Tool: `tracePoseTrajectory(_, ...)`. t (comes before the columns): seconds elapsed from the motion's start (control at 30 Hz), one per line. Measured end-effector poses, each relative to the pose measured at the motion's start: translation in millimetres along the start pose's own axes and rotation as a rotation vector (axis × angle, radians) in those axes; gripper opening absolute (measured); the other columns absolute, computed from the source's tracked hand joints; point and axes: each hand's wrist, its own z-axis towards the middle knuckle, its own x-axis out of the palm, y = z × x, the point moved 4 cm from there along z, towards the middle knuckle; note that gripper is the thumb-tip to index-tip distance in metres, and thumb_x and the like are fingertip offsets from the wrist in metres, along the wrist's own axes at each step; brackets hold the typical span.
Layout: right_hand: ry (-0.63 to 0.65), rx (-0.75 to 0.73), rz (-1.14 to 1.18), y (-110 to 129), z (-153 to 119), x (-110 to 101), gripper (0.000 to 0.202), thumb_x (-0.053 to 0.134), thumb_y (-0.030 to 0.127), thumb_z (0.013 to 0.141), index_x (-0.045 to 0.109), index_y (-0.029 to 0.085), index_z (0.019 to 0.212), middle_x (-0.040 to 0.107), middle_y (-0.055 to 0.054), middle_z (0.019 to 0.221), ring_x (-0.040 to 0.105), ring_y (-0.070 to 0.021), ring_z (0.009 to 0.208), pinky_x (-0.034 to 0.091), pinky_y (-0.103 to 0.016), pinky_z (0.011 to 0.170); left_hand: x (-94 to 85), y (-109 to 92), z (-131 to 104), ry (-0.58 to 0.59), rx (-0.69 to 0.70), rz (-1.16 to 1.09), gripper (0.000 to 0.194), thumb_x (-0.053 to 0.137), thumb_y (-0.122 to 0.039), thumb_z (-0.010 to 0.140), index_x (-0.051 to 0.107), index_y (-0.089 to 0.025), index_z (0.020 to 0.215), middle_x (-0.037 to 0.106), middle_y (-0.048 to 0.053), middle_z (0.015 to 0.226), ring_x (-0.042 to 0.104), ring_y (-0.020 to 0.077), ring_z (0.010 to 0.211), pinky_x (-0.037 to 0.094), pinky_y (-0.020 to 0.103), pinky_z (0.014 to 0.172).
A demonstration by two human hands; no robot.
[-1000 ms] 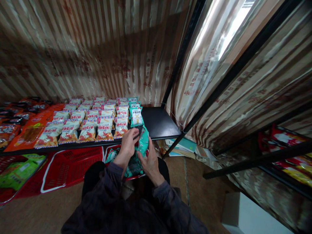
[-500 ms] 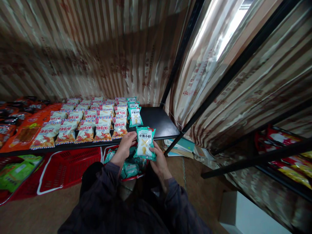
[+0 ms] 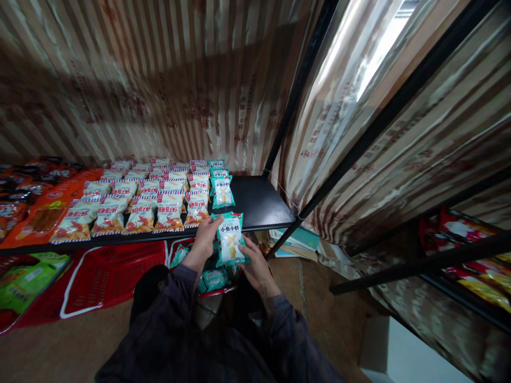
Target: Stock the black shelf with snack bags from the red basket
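Observation:
A teal and white snack bag is held between my two hands just in front of the shelf edge, its printed face turned up. My left hand grips its upper left side, with the thumb on the front. On the lower right side, my right hand pinches it, thumb on the front and fingers partly hidden behind. A row of matching teal snack bags stands on the black shelf beyond. Below my hands, a red basket holds more teal bags.
Rows of white and orange snack bags fill the shelf to the left, with orange packets farther along. Another red basket sits beneath. Black posts slant at the right, near books and a white box.
The held teal bag has shifted slightly left and down. My left hand now overlaps its upper left side, where before it was at the edge.

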Motion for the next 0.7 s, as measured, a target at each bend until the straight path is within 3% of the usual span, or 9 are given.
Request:
tracePoseTrajectory(0.13, 0.030, -0.044, -0.023, 0.8, 2.4, 0.2, 0.044, 0.076, 0.033, 0.060, 0.066, 0.021, 0.101, 0.072, -0.002, 0.092, 0.065, -0.0202, 0.081, 0.048, -0.026, 0.062, -4.3, 2.8, 3.6, -0.034, 0.041, 0.015, 0.040, 0.078, -0.043, 0.051, 0.055, -0.017, 0.069, 0.056, -0.005, 0.055, 0.058, 0.0127, 0.056, 0.043, 0.024, 0.057)
tracePoseTrajectory(0.3, -0.002, -0.159, -0.064, 19.0, 11.8, 6.0, 0.037, 0.072, 0.047, 0.064, 0.069, 0.021, 0.090, 0.072, -0.003, 0.093, 0.064, -0.0208, 0.087, 0.049, -0.029, 0.071, 0.1, 3.3, -1.7, 0.035, 0.030, -0.016, 0.039, 0.078, -0.041, 0.050, 0.058, -0.016, 0.072, 0.061, -0.002, 0.058, 0.061, 0.0163, 0.062, 0.045, 0.027, 0.062)
tracePoseTrajectory(0.47, -0.028, -0.171, -0.046, 34.5, 22.6, 12.6, 0.033, 0.080, 0.040, 0.053, 0.070, 0.019, 0.076, 0.072, -0.001, 0.072, 0.066, -0.0200, 0.075, 0.049, -0.028, 0.067, 6.9, 5.3, -5.9, 0.117, -0.011, 0.038, 0.042, 0.080, -0.040, 0.049, 0.062, -0.015, 0.078, 0.064, 0.000, 0.062, 0.062, 0.0168, 0.061, 0.045, 0.026, 0.061)
tracePoseTrajectory(0.7, -0.117, -0.195, 0.056, 32.9, 31.6, 10.7, 0.023, 0.080, 0.030, 0.053, 0.068, 0.017, 0.068, 0.070, -0.001, 0.062, 0.066, -0.0191, 0.066, 0.051, -0.027, 0.059, 11.7, 2.2, -11.6, 0.173, -0.029, 0.055, 0.042, 0.080, -0.044, 0.051, 0.062, -0.015, 0.074, 0.065, 0.001, 0.066, 0.061, 0.0147, 0.062, 0.044, 0.025, 0.061)
